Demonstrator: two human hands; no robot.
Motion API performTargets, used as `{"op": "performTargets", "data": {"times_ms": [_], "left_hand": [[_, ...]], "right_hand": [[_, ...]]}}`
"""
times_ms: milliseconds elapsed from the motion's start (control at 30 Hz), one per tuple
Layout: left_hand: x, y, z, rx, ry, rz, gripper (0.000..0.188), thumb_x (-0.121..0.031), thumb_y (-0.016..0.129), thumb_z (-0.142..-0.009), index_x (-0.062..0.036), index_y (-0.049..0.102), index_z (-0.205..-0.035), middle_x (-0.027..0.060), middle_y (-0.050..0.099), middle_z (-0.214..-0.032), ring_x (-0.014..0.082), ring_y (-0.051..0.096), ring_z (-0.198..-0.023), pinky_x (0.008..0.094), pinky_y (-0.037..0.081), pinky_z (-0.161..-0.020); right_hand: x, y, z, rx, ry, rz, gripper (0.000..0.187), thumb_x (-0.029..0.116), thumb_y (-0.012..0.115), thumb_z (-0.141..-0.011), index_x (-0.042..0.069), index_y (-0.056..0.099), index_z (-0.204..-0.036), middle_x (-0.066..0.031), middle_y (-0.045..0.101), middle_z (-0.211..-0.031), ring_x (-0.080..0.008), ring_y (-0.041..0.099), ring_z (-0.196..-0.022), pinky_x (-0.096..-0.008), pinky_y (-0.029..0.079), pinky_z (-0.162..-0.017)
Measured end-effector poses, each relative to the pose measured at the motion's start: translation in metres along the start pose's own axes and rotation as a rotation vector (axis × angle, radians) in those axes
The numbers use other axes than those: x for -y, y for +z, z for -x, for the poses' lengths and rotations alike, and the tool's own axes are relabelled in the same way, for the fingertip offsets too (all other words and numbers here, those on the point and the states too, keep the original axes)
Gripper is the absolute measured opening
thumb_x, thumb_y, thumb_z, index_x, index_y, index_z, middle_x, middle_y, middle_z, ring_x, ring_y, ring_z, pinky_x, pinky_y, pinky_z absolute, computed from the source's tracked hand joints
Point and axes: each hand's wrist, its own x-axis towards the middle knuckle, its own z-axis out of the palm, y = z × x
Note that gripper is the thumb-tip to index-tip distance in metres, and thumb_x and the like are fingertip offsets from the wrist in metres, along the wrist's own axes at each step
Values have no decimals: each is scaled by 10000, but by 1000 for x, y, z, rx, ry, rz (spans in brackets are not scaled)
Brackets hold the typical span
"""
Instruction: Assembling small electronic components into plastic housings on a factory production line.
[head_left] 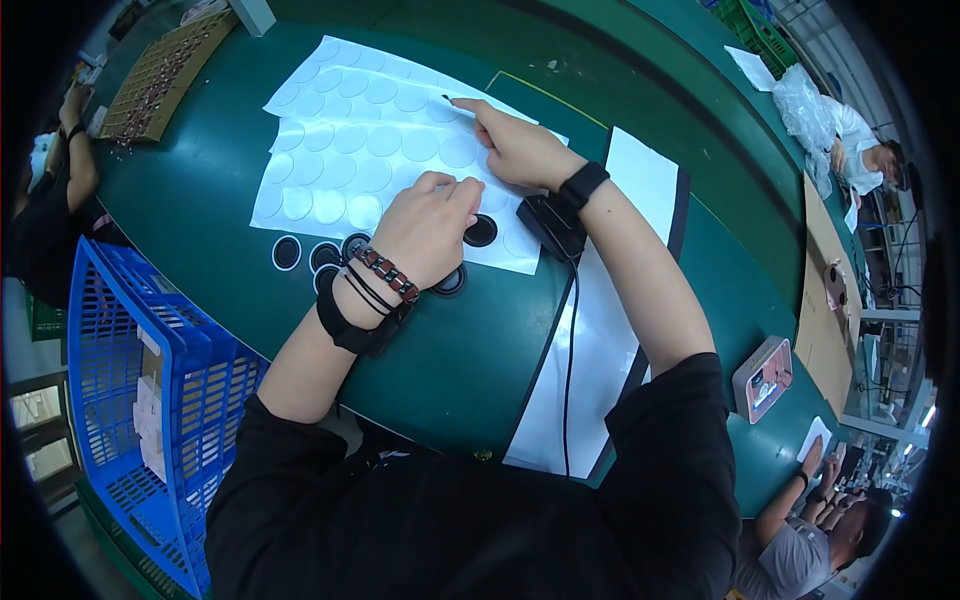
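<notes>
White sheets of round stickers lie overlapped on the green table, the circles marked out in rows. Over their lower edge is my left hand, its fingers curled and pressed together; what they hold, if anything, is hidden. A black round disc sits on the sheet beside those fingers. Farther right and up, my right hand is closed with the index finger reaching forward. At that fingertip shows a small dark tip, too small to name. Several black discs with pale rims lie around my left wrist, partly covered by it.
A black device with a cable rests beside my right wrist, near a long white sheet. A blue plastic crate stands at the left. A cardboard tray of small parts is at the far left. Other people sit around the table.
</notes>
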Motion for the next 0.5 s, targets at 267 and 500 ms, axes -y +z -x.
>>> {"op": "performTargets", "data": {"times_ms": [267,500], "left_hand": [[-3,-9,-4,94,-89,61,134,-76,505,-896,-48,562,-1014,99,663,-880,301,588,-964,407,484,-761],[-2,-9,-3,113,-95,45,137,-88,501,-909,-53,564,-1024,96,664,-882,291,589,-932,401,485,-752]], "right_hand": [[-23,7,22,-215,-256,-62,705,-52,545,-833,201,363,-1465,-70,599,-988,-204,580,-809,-308,498,-764],[-14,2,13,-117,-102,-215,640,-38,574,-842,155,400,-1427,-63,601,-951,-171,585,-874,-283,503,-821]]}}
